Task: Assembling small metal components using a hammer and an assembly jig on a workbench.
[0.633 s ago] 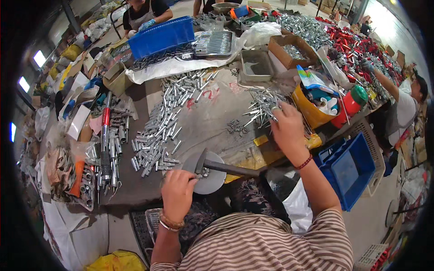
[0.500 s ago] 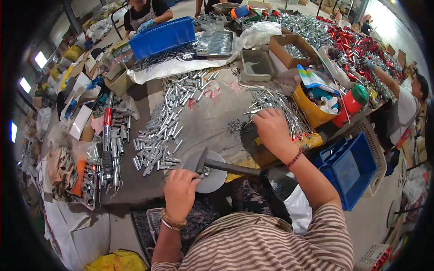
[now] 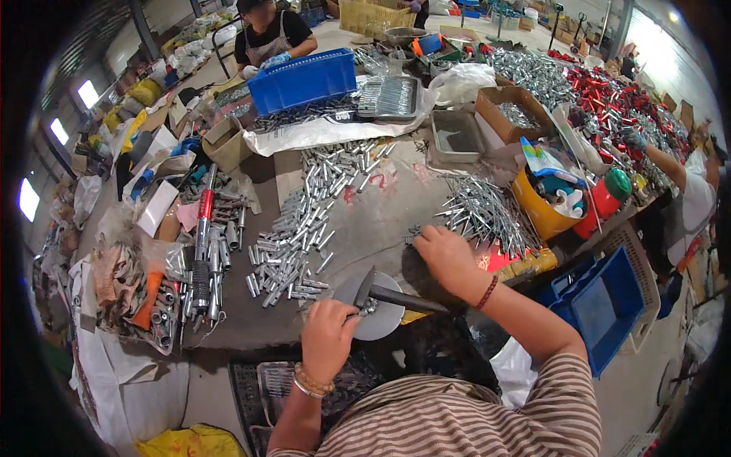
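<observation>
Right now left hand (image 3: 329,335) is curled shut round a small metal piece on the round grey anvil plate (image 3: 381,320) at table edge, hammer (image 3: 396,295) lying across it; right hand (image 3: 445,255), fingers bent, touches loose pins (image 3: 487,213), grip unclear

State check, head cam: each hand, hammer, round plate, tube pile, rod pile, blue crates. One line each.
Left hand: closed at the round grey metal plate, by the hammer head.
Right hand: fingers down beside the thin metal rod pile.
Dark hammer: lying across the plate, not gripped.
Silver tube pile: loose, spread on the bench.
Blue plastic crate: looks empty.
</observation>
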Demonstrator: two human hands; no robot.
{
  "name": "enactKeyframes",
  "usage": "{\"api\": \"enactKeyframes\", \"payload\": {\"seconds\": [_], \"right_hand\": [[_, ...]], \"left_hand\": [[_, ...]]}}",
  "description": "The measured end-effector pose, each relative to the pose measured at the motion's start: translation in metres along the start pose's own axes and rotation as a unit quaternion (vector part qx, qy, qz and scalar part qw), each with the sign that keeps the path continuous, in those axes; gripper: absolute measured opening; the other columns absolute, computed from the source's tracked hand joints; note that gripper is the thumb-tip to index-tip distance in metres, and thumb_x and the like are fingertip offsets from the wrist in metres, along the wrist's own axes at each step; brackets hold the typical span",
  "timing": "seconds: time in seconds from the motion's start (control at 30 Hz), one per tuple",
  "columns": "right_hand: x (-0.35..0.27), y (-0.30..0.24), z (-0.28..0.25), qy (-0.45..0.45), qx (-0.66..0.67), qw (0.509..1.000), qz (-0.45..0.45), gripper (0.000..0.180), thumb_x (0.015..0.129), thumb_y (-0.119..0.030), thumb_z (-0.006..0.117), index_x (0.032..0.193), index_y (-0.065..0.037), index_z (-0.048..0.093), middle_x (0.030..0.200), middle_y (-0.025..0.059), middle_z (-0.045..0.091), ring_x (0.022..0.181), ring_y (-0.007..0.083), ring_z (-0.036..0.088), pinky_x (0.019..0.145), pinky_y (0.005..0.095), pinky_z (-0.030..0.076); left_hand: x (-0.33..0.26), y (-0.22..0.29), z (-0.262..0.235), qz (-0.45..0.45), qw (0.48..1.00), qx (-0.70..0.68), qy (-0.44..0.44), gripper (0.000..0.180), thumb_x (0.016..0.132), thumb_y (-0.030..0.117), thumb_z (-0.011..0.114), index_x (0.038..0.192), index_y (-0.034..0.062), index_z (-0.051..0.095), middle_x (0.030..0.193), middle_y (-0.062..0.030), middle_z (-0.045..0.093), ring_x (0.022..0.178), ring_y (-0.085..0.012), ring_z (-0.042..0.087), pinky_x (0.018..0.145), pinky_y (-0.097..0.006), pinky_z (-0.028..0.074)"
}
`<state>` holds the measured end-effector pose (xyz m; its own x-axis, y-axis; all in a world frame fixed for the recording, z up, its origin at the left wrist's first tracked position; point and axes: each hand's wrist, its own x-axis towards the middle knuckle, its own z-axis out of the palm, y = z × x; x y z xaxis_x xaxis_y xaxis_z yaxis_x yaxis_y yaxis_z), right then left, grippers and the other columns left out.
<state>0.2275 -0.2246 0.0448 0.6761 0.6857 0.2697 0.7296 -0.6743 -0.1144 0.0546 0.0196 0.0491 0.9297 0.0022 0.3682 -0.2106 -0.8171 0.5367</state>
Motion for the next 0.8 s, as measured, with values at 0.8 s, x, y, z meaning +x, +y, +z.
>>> {"api": "enactKeyframes", "payload": {"seconds": [0.8], "right_hand": [[0.045, 0.020, 0.036, 0.086, 0.089, 0.986, 0.108, 0.021, 0.088, -0.019, 0.075, 0.093, -0.003, 0.063, 0.099, 0.0184, 0.065, 0.094, 0.0396, 0.067, 0.081, 0.0508, 0.056]], "left_hand": [[-0.004, -0.014, 0.010, -0.020, 0.997, -0.066, 0.039, 0.016, 0.083, 0.012, 0.081, 0.096, 0.0077, 0.072, 0.099, -0.0094, 0.066, 0.098, -0.0320, 0.062, 0.085, -0.043, 0.050]]}}
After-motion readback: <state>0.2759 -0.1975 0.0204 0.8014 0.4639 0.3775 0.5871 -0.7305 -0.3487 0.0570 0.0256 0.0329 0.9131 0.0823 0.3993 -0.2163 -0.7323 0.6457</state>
